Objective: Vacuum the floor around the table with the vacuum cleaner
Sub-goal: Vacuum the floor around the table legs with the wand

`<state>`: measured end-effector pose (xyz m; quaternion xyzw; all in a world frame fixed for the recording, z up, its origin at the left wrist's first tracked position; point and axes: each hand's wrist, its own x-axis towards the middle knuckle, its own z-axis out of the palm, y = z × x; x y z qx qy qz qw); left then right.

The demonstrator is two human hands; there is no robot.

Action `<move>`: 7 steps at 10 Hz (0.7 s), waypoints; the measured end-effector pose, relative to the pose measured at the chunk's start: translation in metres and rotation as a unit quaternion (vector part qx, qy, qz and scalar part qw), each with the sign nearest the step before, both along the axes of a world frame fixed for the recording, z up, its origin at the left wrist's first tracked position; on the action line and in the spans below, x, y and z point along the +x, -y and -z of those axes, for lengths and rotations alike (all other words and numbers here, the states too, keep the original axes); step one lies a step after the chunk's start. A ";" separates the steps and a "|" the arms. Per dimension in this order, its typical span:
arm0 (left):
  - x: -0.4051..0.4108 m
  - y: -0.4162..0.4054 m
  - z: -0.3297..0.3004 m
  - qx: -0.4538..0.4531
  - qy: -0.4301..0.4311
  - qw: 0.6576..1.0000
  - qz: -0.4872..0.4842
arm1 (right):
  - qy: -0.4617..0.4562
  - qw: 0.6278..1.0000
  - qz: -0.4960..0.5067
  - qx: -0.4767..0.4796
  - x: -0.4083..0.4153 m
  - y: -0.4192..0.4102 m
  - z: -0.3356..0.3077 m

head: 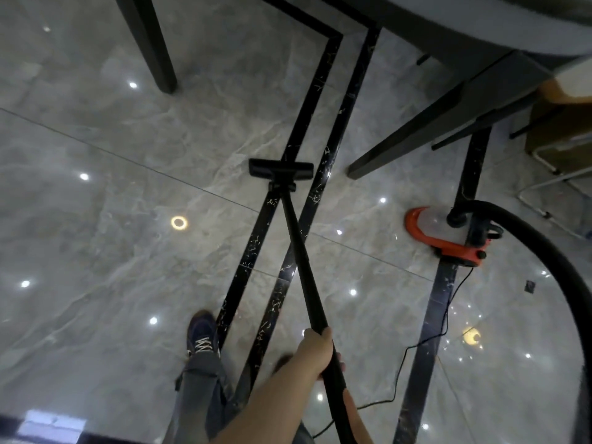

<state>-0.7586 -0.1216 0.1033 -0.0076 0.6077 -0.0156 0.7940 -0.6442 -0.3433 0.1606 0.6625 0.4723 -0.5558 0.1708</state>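
Your left hand grips the vacuum's black wand, its floor head flat on the grey marble floor beside the surface's leg. Your right hand sits mostly hidden behind the wand, its grip unclear. The orange vacuum cleaner rests at right, hose attached.

Ahead of me the wand runs down to the floor head, which sits on the tiles between two dark table legs: one leg up to the left, well apart, the other leg slanting in close on the right. Left of the floor head the floor lies open. To my right the orange vacuum body stands near that leg, its hose arcing across, and the cord trails over the tiles beside my arm. The tabletop overhangs above.
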 end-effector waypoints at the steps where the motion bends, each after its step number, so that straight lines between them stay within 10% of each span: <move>1: 0.020 -0.002 0.002 0.100 -0.040 0.994 -0.010 | 0.047 0.998 0.000 -0.042 0.006 -0.119 -0.007; 4: 0.020 -0.076 0.005 0.194 -0.064 0.973 -0.104 | 0.012 0.984 0.132 0.122 0.018 -0.322 0.027; 7: 0.026 -0.063 0.017 0.066 -0.059 0.991 -0.104 | -0.002 0.995 0.055 0.081 -0.010 -0.169 0.002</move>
